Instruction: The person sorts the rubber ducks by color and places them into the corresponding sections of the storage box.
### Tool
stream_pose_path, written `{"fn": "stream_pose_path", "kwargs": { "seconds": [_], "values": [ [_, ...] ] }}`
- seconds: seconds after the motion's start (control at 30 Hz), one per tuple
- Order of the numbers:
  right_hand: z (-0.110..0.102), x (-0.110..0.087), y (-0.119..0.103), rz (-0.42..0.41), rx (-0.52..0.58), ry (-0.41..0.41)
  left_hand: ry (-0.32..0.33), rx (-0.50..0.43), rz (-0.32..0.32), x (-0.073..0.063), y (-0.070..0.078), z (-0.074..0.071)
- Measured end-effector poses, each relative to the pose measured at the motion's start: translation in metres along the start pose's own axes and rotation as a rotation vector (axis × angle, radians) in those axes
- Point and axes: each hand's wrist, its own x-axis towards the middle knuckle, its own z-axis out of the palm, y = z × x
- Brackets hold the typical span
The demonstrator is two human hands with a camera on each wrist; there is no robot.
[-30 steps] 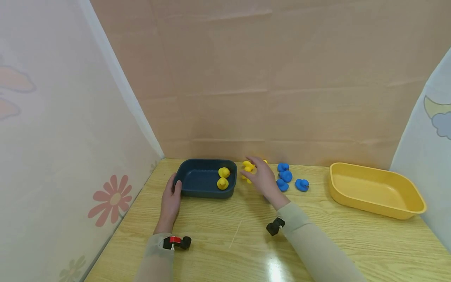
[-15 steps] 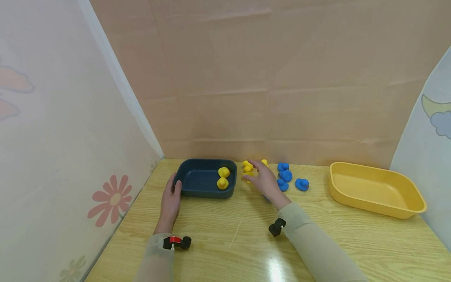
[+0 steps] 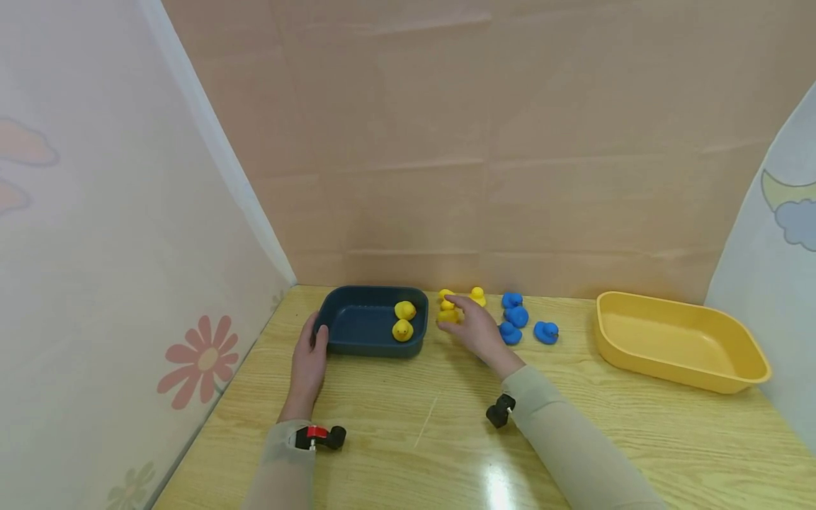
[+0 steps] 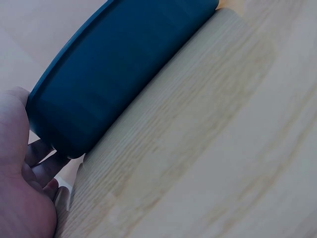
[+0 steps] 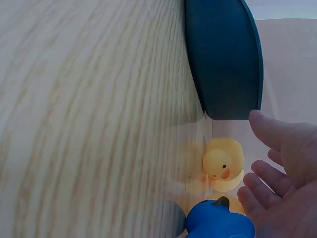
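Note:
In the head view my left hand [image 3: 309, 361] grips the left end of a dark blue tray [image 3: 366, 350], thumb at the rim. The left wrist view shows its fingers [image 4: 47, 166] around the tray's lower corner. Two yellow rubber ducks, one in front [image 3: 402, 331] and one behind [image 3: 405, 310], sit in the tray's right end. My right hand [image 3: 478, 331] hovers over a group of yellow rubber ducks [image 3: 448, 316] beside the tray, thumb and fingers apart. In the right wrist view a gap separates it from a yellow duck [image 5: 223, 158]; a blue duck [image 5: 218, 220] stands nearer.
Several blue rubber ducks [image 3: 516, 316] lie right of my right hand, one [image 3: 546, 332] set apart. Another yellow duck [image 3: 477, 295] stands behind the hand. A yellow tray [image 3: 685, 382] is at the far right of the wooden table [image 3: 408, 439]. A brown paper wall [image 3: 395, 219] closes the back.
My right hand has come slightly lower and nearer over the yellow ducks, uncovering the one behind it. The left hand and dark blue tray have stayed in place.

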Motion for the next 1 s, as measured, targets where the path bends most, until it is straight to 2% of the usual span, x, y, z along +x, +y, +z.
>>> {"fn": "stream_pose_path", "kwargs": {
  "seconds": [0.23, 0.63, 1.0],
  "values": [
    [-0.0001, 0.001, 0.0022, -0.013, -0.048, -0.029, -0.004, -0.002, 0.004, 0.0006, -0.001, 0.0002],
    [0.0003, -0.0002, 0.002, -0.03, -0.063, -0.046, -0.007, -0.001, -0.001, 0.0005, -0.0015, 0.0006],
    [0.002, -0.0024, -0.002, -0.03, -0.037, -0.065, 0.007, 0.002, -0.003, 0.003, -0.0022, 0.0005]
  ]
}}
